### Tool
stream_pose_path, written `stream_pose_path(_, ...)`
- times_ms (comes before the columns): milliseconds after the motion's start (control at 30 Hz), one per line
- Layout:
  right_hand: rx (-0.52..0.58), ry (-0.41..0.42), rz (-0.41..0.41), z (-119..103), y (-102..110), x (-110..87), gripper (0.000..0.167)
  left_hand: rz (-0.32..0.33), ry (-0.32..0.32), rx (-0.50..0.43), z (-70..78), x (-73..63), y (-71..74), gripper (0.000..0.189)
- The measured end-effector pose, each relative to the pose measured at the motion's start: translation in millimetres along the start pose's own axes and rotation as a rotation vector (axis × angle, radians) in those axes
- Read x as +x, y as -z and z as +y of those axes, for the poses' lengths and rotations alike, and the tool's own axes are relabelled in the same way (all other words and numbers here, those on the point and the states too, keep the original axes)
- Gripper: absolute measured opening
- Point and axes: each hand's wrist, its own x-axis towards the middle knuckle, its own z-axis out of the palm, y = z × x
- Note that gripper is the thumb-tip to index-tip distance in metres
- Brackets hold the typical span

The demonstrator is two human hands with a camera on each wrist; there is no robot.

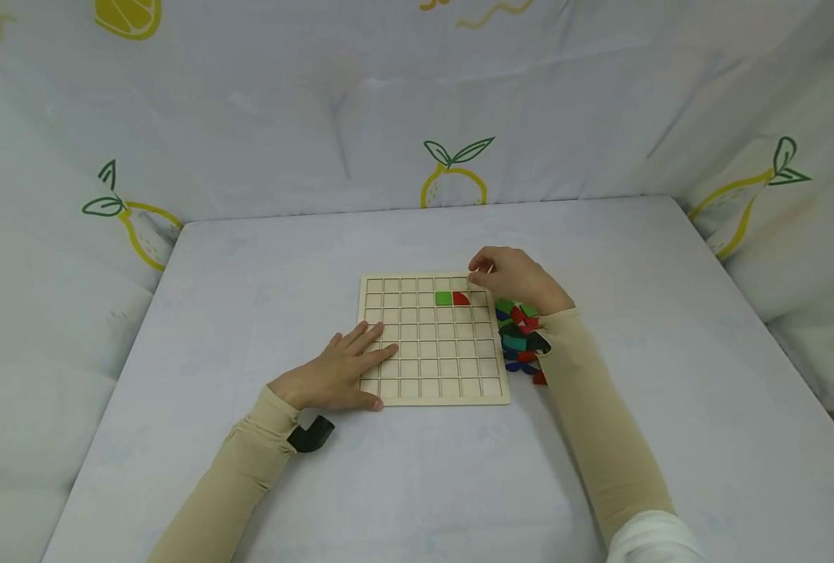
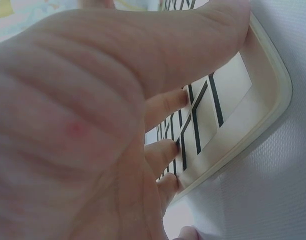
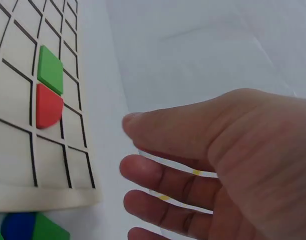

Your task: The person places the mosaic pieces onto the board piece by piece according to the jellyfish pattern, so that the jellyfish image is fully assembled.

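**Left hand flat on the grid board, right hand poised at its far corner**

Head view: we see a wooden grid board (image 1: 434, 341) lying on the white surface (image 1: 248, 266). Our left hand (image 1: 339, 371) rests flat on the board's corner at 7 o'clock, fingers straight and spread, holding nothing. Our right hand (image 1: 513, 275) sits at the board's 1 o'clock corner, fingers bent downward; whether they pinch anything we cannot tell, as the fingertips are too small to make out. A green square piece (image 1: 443, 298) and a red quarter-round piece (image 1: 461, 298) lie side by side, touching, in the second row of cells, just at 8 o'clock of the right hand. A pile of coloured pieces (image 1: 520, 340) lies just beside the board's right edge, partly hidden by the right wrist and sleeve.

Left wrist view: the palm (image 2: 83, 125) fills most of the frame, blurred; past it the fingertips (image 2: 167, 102) press on the board (image 2: 232, 90) near its rounded corner.

Right wrist view: the right hand (image 3: 217, 165) hovers with loosely curved fingers and nothing visible in them. The green piece (image 3: 49, 69) and red piece (image 3: 47, 106) lie at 10 o'clock of it, apart from the fingers. At the bottom edge, blue and green pieces (image 3: 28, 227) are cut off.
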Motion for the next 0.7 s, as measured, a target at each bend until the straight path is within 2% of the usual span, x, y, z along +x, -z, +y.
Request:
stream_pose_path(233, -0.085, -0.083, -0.079, 13, 15, -9.0, 0.031, -0.005, 0.007, 0.003, -1.7, 0.4, -1.0, 0.087)
stream_pose_path(500, -0.076, -0.194, -0.244, 24, 16, -11.6, 0.033, -0.007, 0.007, 0.006, -3.2, 0.6, -1.7, 0.087)
stream_pose_path(600, -0.075, -0.222, -0.240, 28, 13, -8.7, 0.034, -0.005, 0.005, 0.005, -3.2, 0.8, -1.4, 0.087)
stream_pose_path(700, -0.065, -0.233, -0.185, 32, 10, -4.8, 0.035, -0.003, 0.005, 0.007, -3.2, 1.0, -1.3, 0.087)
